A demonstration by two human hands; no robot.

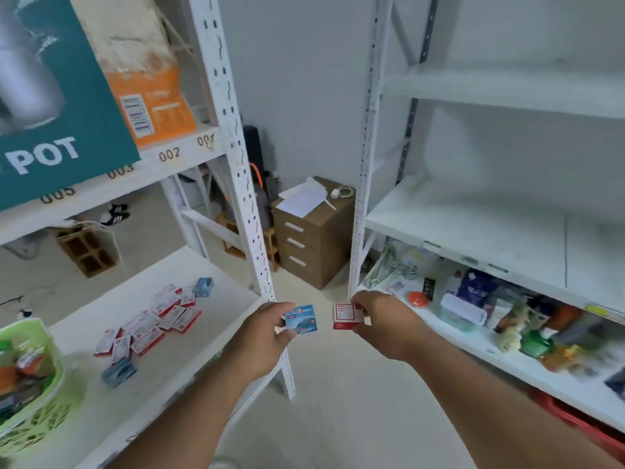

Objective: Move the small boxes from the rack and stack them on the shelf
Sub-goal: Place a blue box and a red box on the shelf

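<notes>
Between the two racks, the left hand [267, 333] pinches a blue box [302, 319] and the right hand [382, 319] pinches a red box [345, 316], both in mid-air. More small boxes [152, 323] lie scattered on the left rack [189, 340]. Best carry both level to the bare right shelf [473, 228] and square their edges when stacking

Plain pale grey walls [304, 79] meet in a corner above a light floor [338, 418]. A brown three-drawer cabinet [314, 238] stands in that corner with white papers [301, 198] on top. A perforated white upright [236, 157] rises on its left.
</notes>
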